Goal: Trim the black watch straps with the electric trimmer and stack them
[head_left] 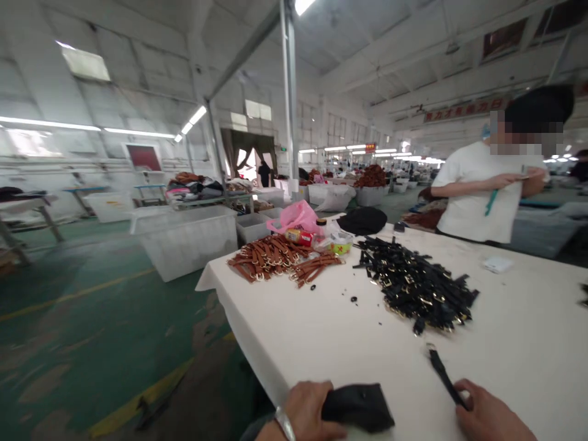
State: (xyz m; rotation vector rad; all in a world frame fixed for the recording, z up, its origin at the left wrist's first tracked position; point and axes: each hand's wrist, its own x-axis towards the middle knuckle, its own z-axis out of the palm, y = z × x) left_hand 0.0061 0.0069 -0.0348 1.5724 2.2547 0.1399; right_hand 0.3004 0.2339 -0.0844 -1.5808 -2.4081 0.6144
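Observation:
At the bottom of the head view, my left hand is closed round a flat black piece of material, perhaps leather, over the table's near edge. A silver bracelet circles that wrist. My right hand pinches one end of a black buckle strap, whose metal buckle points away from me. Beyond the strap lies a heap of black buckle straps with gold-coloured buckles. Farther left is a pile of brown buckle straps.
The white-covered table has its left edge beside the green floor. At its back are a pink plastic bag, a black cap-like item and a small white box. A co-worker stands across it. A large white bin stands left.

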